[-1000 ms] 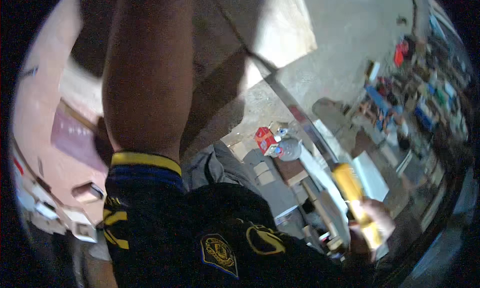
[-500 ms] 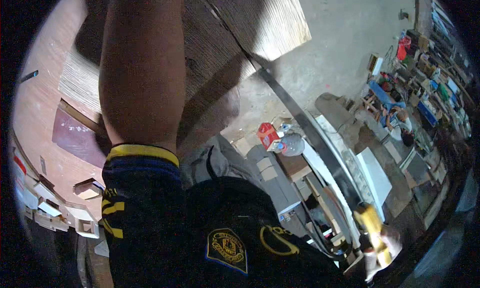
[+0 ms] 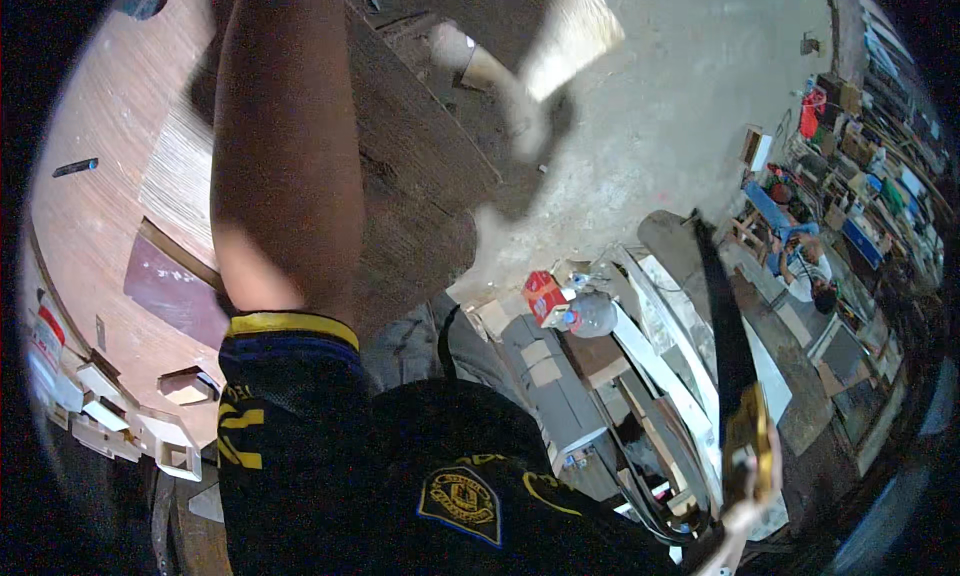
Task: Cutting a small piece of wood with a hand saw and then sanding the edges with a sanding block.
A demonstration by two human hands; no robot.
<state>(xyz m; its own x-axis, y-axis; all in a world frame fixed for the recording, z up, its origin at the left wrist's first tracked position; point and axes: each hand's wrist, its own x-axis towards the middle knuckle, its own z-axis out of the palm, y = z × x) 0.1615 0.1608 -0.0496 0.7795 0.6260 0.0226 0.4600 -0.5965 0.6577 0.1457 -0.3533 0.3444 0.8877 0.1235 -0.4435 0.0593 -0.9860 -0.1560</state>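
My right hand (image 3: 742, 516) grips the yellow handle of a handsaw (image 3: 732, 336) at the lower right. Its long dark blade points up and away, apart from the wood. My left forearm (image 3: 288, 136) reaches straight up over a wood-grained board (image 3: 430, 186); the hand itself lies beyond the upper edge. Shadow covers much of the board. Past its right edge is a gap with a pale, blurred shape I cannot make out. Beyond that, a brightly lit wood-grained piece (image 3: 575, 51) shows.
A dark marker (image 3: 76, 167) and a purplish panel (image 3: 170, 286) lie on the reddish surface at left. Near me on the right are a red box (image 3: 545, 298), a clear bottle (image 3: 592, 316) and wood strips. Another person (image 3: 800, 271) sits among clutter farther right.
The saw has come away from the board's cut edge and swung to the right, its blade now pointing up. A gap has opened between the board and the lit piece.
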